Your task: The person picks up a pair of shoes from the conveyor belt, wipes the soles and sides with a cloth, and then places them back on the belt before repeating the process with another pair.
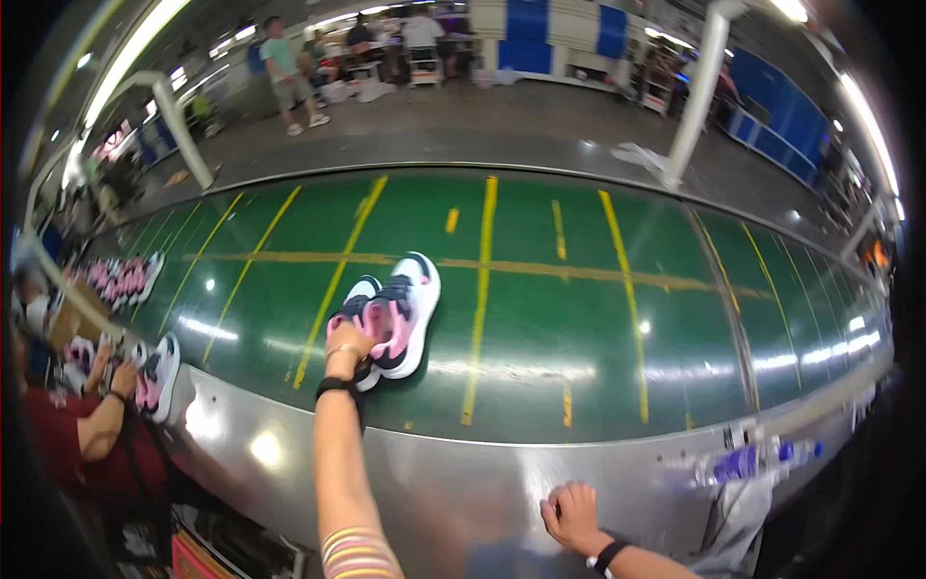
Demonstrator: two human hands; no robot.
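Observation:
My left hand (349, 340) reaches over the green conveyor belt (540, 338), its fingers closed at the heel openings of a pair of sneakers. The nearer sneaker (417, 314) is white, black and pink with a thick white sole, toe pointing away from me. Its mate (361, 291) stands close on its left, partly covered by it and by my hand. Whether the soles touch the belt I cannot tell. Loosely curled, my right hand (575, 516) rests at the metal ledge (463, 482) with nothing visible in it.
At the left, a co-worker in a dark red top (68, 434) handles a similar sneaker (159, 378). Several more sneakers (125, 280) line the belt's far left. A plastic bottle with a purple label (741, 465) lies on the ledge at right. White posts (702, 92) rise beyond the belt.

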